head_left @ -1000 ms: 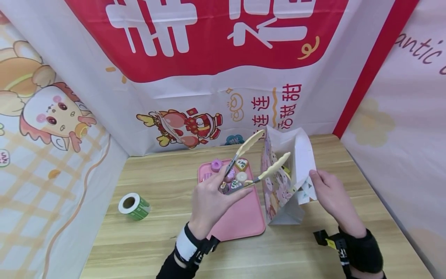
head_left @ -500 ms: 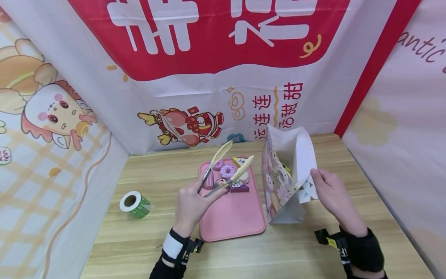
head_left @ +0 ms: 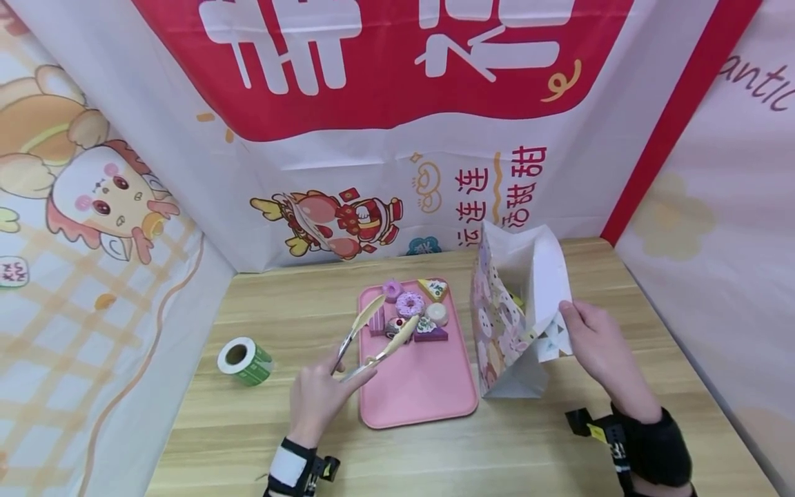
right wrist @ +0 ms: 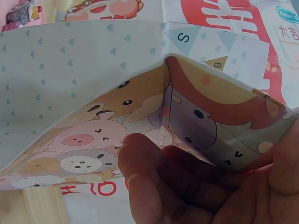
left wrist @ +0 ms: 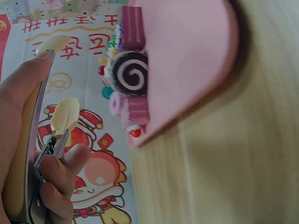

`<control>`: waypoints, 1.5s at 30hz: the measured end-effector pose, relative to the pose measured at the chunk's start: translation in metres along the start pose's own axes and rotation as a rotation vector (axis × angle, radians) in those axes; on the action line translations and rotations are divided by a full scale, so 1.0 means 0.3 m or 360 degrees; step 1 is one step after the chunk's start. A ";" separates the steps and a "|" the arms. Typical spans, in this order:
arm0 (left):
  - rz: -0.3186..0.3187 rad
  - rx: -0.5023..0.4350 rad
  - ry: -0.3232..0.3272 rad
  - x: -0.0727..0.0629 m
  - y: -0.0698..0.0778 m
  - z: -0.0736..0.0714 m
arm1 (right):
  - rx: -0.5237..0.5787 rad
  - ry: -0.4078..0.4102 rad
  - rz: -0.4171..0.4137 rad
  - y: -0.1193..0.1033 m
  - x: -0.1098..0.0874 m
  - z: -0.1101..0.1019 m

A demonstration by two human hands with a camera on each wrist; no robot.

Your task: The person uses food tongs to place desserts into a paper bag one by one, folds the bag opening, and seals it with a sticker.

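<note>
My left hand (head_left: 315, 400) grips a pair of tongs (head_left: 363, 317) with cream scalloped tips. Nothing is between the tips, which stand apart above the left part of a pink tray (head_left: 428, 386). Toy cakes fill the tray's far end: a purple sprinkled doughnut (head_left: 410, 304), a purple cake wedge (head_left: 430, 333), a triangular slice (head_left: 434, 288), and a dark swirl roll (left wrist: 129, 73) in the left wrist view. My right hand (head_left: 599, 348) pinches the rim of an upright paper bag (head_left: 499, 338) printed with animals. Something yellow (head_left: 517, 300) shows inside it, mostly hidden.
A green-and-white label roll (head_left: 245, 361) stands on the wooden table (head_left: 298, 304), left of the tray. A printed cloth (head_left: 348, 159) hangs behind the table, with more cloth at both sides.
My left hand has drawn the tongs leftward and toward me, from the bag's opening back over the tray's left part. The right hand stays at the bag's rim.
</note>
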State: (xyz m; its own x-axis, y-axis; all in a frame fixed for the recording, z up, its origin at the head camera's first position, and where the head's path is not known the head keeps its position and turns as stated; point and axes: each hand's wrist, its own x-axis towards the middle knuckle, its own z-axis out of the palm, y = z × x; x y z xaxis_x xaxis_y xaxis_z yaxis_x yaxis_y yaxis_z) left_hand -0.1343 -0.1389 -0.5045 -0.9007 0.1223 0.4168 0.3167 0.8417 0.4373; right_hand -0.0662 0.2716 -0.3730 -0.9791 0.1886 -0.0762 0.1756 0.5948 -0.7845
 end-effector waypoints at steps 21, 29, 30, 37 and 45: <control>-0.0168 -0.0005 -0.0125 -0.103 -0.016 0.050 | -0.0067 0.0107 -0.0124 0.016 0.002 -0.015; -0.0122 0.0066 -0.0093 -0.091 0.002 0.074 | -0.0039 0.0124 -0.0073 0.004 -0.002 -0.010; -0.0109 0.0076 -0.0089 -0.089 0.003 0.076 | -0.0032 0.0131 -0.0067 0.004 -0.003 -0.007; -0.0095 0.0122 -0.0071 -0.082 0.002 0.073 | 0.0021 0.0148 -0.0076 0.003 0.002 0.009; -0.0074 0.0163 -0.0081 -0.084 -0.004 0.080 | 0.0017 0.0149 -0.0064 0.006 0.002 0.019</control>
State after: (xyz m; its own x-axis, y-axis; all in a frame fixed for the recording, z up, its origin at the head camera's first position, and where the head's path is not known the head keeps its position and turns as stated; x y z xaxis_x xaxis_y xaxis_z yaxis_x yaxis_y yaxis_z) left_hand -0.1191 -0.1305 -0.5346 -0.9286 0.1062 0.3556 0.2444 0.8961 0.3704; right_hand -0.0672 0.2684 -0.3778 -0.9714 0.2372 0.0130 0.1347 0.5951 -0.7923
